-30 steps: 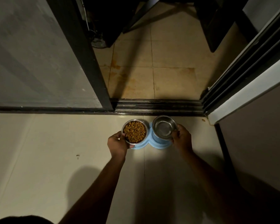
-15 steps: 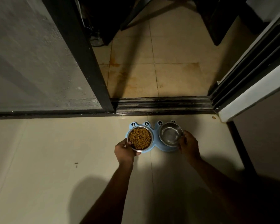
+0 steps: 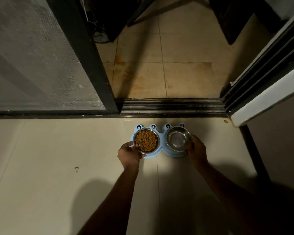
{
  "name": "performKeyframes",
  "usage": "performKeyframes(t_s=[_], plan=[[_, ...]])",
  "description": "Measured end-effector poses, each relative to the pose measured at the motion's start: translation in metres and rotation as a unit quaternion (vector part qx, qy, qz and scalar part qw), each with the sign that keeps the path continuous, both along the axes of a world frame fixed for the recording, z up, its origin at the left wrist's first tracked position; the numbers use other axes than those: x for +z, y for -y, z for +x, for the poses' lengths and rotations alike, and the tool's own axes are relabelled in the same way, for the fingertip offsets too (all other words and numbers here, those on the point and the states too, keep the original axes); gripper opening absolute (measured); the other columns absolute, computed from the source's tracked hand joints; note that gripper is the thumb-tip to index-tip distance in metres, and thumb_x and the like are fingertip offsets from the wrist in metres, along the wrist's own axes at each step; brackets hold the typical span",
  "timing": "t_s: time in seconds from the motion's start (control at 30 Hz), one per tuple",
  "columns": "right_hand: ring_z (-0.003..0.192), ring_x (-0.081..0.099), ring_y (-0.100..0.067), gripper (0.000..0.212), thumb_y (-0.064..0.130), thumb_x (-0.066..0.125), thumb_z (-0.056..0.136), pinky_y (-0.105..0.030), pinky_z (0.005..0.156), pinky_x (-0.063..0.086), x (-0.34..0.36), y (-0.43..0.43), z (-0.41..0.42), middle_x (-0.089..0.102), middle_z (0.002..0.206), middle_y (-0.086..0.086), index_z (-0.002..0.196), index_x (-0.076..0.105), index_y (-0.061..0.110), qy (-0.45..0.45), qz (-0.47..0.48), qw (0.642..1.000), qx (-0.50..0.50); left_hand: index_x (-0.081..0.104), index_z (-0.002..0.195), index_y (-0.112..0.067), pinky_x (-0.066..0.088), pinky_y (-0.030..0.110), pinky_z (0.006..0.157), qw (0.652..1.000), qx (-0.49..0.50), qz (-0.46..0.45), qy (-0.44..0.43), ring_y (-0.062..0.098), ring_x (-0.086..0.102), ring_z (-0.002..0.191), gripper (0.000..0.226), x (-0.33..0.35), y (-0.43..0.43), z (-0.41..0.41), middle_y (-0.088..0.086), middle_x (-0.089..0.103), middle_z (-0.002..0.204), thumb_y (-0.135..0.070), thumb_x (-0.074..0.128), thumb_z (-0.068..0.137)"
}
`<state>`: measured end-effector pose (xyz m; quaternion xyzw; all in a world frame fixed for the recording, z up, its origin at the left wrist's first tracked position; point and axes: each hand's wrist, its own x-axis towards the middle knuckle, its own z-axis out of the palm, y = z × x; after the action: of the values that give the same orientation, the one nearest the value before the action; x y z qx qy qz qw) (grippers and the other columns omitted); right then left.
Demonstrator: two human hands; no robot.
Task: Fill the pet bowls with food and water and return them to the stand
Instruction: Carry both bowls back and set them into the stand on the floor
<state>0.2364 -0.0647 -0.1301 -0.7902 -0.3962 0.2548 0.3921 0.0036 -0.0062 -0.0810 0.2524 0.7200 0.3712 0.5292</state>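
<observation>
A light blue frog-shaped stand (image 3: 162,135) lies on the cream floor just before a door track. Over its left hollow is a steel bowl (image 3: 146,141) full of brown kibble, gripped at its near-left rim by my left hand (image 3: 130,154). Over the right hollow is a second steel bowl (image 3: 178,138) with clear water in it, held at its right rim by my right hand (image 3: 196,149). Both bowls sit slightly tilted and low in the stand; whether they rest fully in the hollows I cannot tell.
A dark sliding-door track (image 3: 170,107) runs across just beyond the stand. A mesh screen door (image 3: 34,61) stands at the left and black door frames (image 3: 261,65) at the right. Stained tiles (image 3: 161,73) lie past the track.
Both hands have lowered the bowls onto the stand, so the stand's eyed far edge now shows above them. The view has tipped down a little.
</observation>
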Motion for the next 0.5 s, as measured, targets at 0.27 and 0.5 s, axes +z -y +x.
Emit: performKeyframes(t_s=[0.27, 0.5], plan=[[0.085, 0.062, -0.023, 0.03, 0.018, 0.047, 0.092, -0.015, 0.065, 0.042, 0.006, 0.001, -0.002, 0.066, 0.094, -0.007, 0.111, 0.064, 0.002, 0.021, 0.0, 1.0, 0.012, 0.066, 0.094, -0.006, 0.061, 0.048, 0.056, 0.999, -0.002, -0.008, -0.046, 0.035, 0.072, 0.068, 0.014, -0.011, -0.002, 0.0, 0.018, 0.07, 0.089, -0.003, 0.071, 0.082], [0.079, 0.062, -0.021, 0.056, 0.043, 0.036, 0.081, -0.028, 0.066, 0.046, 0.008, 0.0, -0.003, 0.067, 0.09, -0.008, 0.107, 0.065, 0.003, 0.008, 0.008, 1.0, 0.025, 0.063, 0.095, -0.015, 0.057, 0.036, 0.064, 0.988, -0.02, 0.065, -0.137, 0.026, 0.067, 0.075, 0.012, -0.013, 0.007, 0.003, 0.007, 0.064, 0.089, -0.021, 0.069, 0.086]])
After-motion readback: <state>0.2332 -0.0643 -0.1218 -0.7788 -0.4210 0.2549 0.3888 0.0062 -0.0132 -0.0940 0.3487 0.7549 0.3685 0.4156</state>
